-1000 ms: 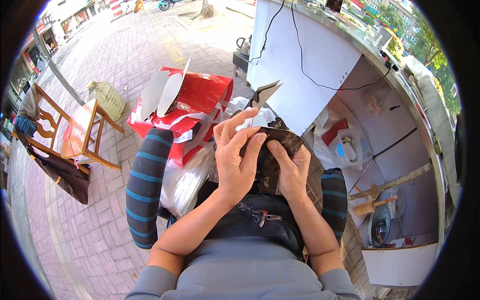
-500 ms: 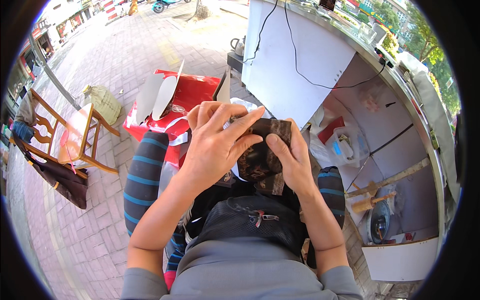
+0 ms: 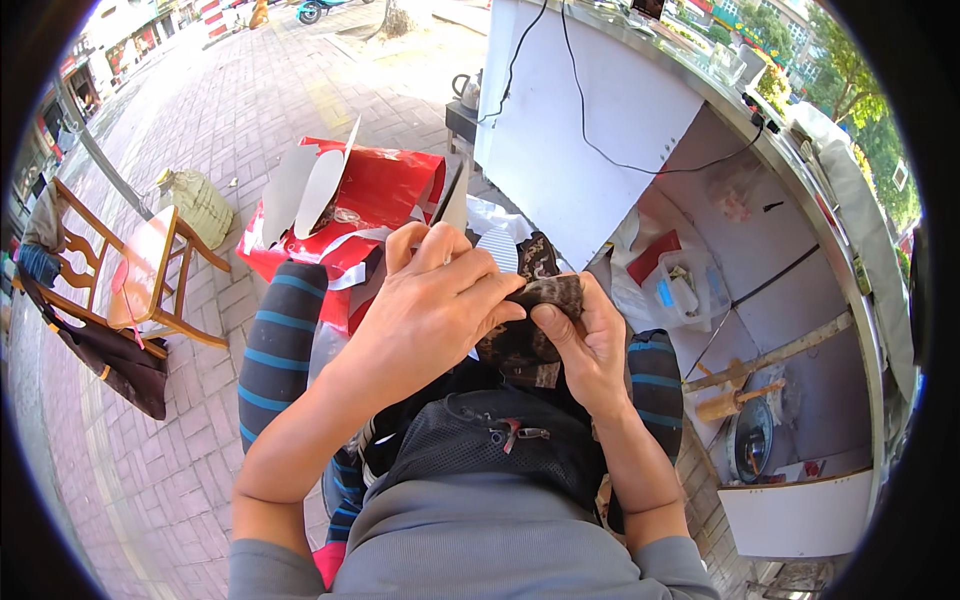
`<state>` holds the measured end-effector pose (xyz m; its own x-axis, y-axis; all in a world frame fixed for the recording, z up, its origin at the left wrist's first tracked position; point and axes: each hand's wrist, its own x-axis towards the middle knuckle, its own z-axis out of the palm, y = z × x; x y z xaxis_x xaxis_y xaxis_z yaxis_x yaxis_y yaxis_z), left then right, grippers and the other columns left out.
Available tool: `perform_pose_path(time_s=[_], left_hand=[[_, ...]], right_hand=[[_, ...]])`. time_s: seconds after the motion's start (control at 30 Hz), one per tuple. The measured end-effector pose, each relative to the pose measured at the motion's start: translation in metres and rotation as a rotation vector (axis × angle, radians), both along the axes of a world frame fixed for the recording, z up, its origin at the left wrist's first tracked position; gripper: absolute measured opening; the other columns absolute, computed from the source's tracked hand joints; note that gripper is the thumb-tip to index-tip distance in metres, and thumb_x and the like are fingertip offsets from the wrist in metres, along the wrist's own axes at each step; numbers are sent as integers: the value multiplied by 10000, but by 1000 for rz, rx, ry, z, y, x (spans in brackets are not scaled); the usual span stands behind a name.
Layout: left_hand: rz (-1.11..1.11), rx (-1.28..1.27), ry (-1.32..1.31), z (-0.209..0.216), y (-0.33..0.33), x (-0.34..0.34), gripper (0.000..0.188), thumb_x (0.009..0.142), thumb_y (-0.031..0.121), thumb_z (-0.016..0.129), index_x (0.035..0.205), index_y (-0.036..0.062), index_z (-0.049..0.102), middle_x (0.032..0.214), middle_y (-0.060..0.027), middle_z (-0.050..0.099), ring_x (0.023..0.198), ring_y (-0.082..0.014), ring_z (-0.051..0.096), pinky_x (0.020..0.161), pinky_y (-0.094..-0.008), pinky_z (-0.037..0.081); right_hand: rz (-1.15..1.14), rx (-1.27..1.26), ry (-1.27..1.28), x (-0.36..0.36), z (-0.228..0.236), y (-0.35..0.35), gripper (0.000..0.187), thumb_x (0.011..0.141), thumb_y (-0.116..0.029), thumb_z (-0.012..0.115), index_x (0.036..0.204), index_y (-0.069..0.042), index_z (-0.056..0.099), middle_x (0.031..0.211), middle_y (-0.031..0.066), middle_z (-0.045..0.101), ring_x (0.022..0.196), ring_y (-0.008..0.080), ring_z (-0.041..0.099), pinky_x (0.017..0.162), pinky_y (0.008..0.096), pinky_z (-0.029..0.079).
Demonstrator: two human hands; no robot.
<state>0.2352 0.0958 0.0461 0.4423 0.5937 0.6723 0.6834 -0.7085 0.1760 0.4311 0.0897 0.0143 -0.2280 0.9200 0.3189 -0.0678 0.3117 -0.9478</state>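
A dark brown patterned cloth (image 3: 515,345) with a lighter, mottled brown border lies bunched between my hands above my lap. My left hand (image 3: 425,300) pinches its upper edge between thumb and forefinger, the other fingers curled loosely. On the other side my right hand (image 3: 590,345) grips the border, thumb on top and fingers behind. Part of the cloth stands up beyond my fingertips, and the rest hangs toward my lap. Behind it shows a piece of white-and-grey striped material (image 3: 497,248). The fingers of my right hand are partly hidden by the cloth.
Ahead of my knees sits a red bag (image 3: 385,185) with white card flaps. A wooden chair (image 3: 150,265) with clothes over it stands at left, near a pale sack (image 3: 195,208). To the right is a white counter (image 3: 575,130) with open shelves holding a plastic tub (image 3: 690,285).
The cloth was spread flatter; now its border is folded over and bunched between my fingers. My left hand has moved slightly lower, its thumb and forefinger closing on the edge.
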Motion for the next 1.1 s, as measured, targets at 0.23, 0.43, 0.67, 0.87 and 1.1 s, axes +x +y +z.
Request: perform_pose_path(time_s=[0.23,0.43,0.67,0.87,1.1], left_hand=[[-30,38,-37,1,-7,2,194,720,213,783,851,93,704,819,24,608,890,-191,505,843,-370,357],[-58,36,8,3,-12,6,176,689,188,794,816,104,705,796,31,598,875,-187,509,822,-365,356],[34,55,23,10,-16,-10,491,744,404,771,1114,94,684,1150,-75,579,1087,-247,488,981,-417,313],[-384,-628,-559,7,46,-52,888,891,620,591,1434,-48,374,1384,-151,516,1310,-206,426,1088,-348,340],[-654,-832,-885,-32,27,-42,353,961,305,642,1142,5,599,955,-15,621,900,-65,544,802,-229,435]], right_hand=[[-172,285,-61,-2,11,-2,271,842,20,712,1095,-28,627,895,30,639,785,139,589,711,266,486],[-208,618,-547,16,28,-7,179,744,4,758,904,-52,703,768,57,652,721,247,595,656,317,491],[-96,577,-511,33,33,3,176,731,-2,763,897,-52,732,812,58,695,763,212,629,698,302,501],[53,423,-477,65,42,29,166,766,23,739,907,-62,748,832,33,714,787,157,631,736,274,486],[46,139,-280,99,33,54,64,838,-39,704,889,-12,730,832,40,680,793,118,603,732,258,461]])
